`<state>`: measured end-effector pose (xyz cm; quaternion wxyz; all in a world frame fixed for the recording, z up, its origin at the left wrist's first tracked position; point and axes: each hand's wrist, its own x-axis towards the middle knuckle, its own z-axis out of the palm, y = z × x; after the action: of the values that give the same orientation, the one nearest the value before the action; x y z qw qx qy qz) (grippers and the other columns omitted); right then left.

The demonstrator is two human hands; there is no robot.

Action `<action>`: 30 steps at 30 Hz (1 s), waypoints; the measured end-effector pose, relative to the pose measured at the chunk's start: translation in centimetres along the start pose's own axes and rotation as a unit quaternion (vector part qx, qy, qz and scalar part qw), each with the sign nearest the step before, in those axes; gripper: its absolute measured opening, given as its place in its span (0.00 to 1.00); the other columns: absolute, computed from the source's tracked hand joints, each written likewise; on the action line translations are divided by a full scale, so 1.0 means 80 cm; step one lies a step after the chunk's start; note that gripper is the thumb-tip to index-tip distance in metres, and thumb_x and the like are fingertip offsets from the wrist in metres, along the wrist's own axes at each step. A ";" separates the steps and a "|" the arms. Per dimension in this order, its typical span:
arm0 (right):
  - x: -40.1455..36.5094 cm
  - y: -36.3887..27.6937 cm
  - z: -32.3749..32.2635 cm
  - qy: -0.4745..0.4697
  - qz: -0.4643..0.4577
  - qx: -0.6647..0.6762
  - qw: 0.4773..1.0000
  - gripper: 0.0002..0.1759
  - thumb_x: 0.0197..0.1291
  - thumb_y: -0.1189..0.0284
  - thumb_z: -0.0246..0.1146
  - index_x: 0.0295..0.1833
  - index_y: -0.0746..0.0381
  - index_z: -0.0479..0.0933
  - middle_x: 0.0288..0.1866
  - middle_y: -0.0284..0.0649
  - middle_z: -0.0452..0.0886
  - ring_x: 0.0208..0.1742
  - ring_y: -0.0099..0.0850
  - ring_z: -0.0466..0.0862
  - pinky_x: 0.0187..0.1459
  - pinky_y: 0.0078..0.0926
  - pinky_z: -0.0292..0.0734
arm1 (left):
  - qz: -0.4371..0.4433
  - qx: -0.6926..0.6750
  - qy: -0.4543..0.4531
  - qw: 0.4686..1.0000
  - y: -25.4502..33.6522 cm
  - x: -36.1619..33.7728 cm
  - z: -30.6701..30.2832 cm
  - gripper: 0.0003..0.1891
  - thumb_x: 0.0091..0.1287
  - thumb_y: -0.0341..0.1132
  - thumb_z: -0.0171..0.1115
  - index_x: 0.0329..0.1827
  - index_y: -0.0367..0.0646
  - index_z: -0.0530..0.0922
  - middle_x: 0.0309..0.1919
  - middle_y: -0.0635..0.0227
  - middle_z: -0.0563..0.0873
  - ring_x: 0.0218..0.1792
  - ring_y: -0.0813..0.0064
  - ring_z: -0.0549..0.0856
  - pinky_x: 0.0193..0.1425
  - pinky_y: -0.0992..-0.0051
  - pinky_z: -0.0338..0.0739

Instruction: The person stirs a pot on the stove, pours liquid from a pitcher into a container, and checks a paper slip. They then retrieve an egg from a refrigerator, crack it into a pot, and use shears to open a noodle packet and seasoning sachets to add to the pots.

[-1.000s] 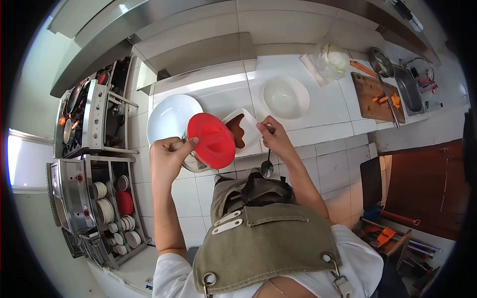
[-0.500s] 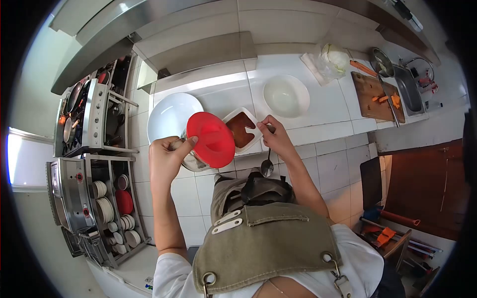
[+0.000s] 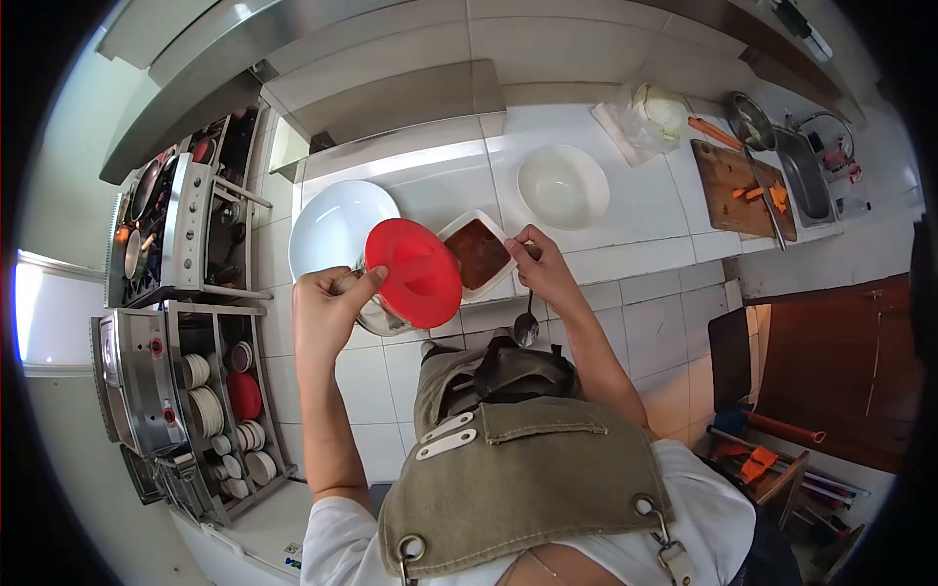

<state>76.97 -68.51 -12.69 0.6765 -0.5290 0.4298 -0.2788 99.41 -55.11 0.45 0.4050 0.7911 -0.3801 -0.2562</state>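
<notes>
My left hand [image 3: 327,311] grips a clear container [image 3: 383,314] tilted on its side, its round red lid [image 3: 414,272] facing the camera. The lid's edge hangs over a small white square dish [image 3: 483,252] that holds brown sauce. My right hand [image 3: 542,271] rests at the dish's right corner and holds a metal spoon [image 3: 526,327], whose bowl points down toward my apron.
A large white plate [image 3: 332,226] lies left of the dish and a white bowl [image 3: 562,188] behind it on the white tiled counter [image 3: 635,210]. At right are a cutting board [image 3: 740,188] with carrot pieces, a bagged cabbage [image 3: 658,114] and a sink. Shelves with dishes stand at left.
The brown sauce now covers more of the white dish's bottom. The tilted container and red lid shifted slightly up. My right hand stayed at the dish with the spoon.
</notes>
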 end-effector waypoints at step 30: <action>0.011 0.005 -0.005 -0.001 -0.005 -0.007 1.000 0.12 0.65 0.64 0.57 0.35 0.61 0.67 0.18 0.28 0.67 0.17 0.17 0.62 0.19 0.19 0.59 | -0.016 -0.108 0.014 0.994 -0.023 0.003 0.005 0.23 0.54 0.37 0.70 0.10 0.42 0.65 0.10 0.84 0.59 0.16 0.89 0.55 0.21 0.80 0.46</action>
<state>76.99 -69.34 -13.38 0.6719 -0.5363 0.4281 -0.2788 99.98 -54.78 -1.34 0.4897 0.7521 -0.3318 -0.2907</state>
